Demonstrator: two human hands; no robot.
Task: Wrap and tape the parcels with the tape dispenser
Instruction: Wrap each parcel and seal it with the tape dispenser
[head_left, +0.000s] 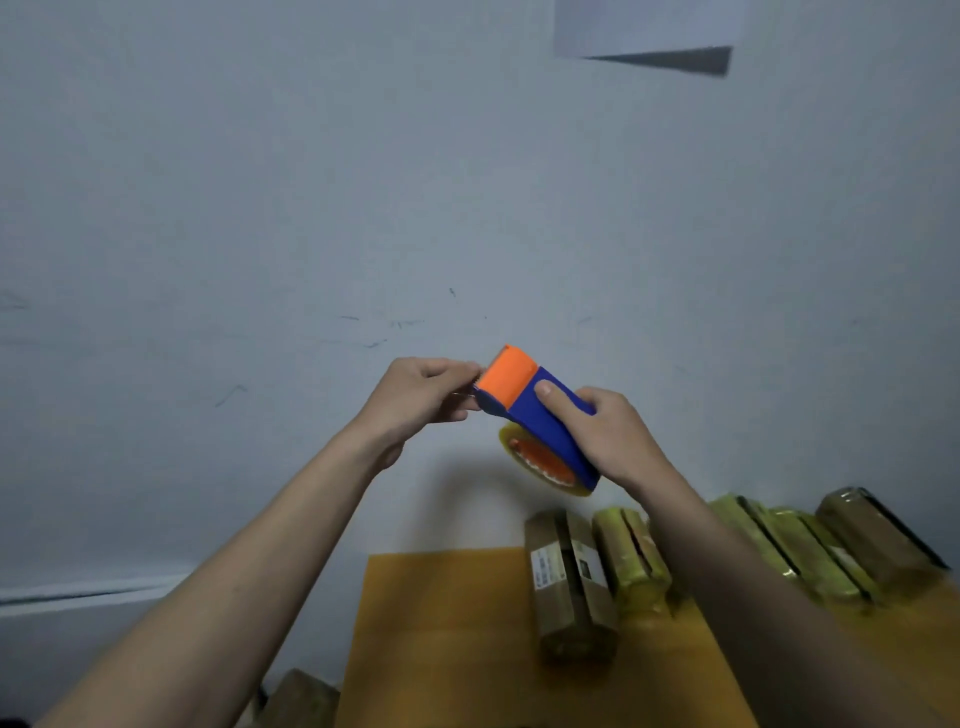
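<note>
Holding a tape dispenser (540, 415) up in the air in front of a pale grey wall (260, 208), above the far edge of a yellow-orange table (441, 623). Showing a blue plastic body with an orange cap at its upper left end, and a roll of clear yellowish tape on an orange toothed core peeking out beneath the blue shell at the lower right. Tilting with the orange end up and to the left. Right hand (608, 436) wrapping around the blue body from the right, thumb lying flat across its top face, fingers curling behind it. Left hand (421, 400) meeting the orange end from the left, fingertips bunching together in a pinch right at the cutter edge; whether a tape end is caught between them is too small to tell. Lying on the table below and to the right, a row of parcels: a brown taped parcel (571, 582) with white labels, yellowish wrapped parcels (631, 556) beside it, more further right, partly hidden behind the right forearm. Hanging on the wall at the top, a white sheet (644, 26).
</note>
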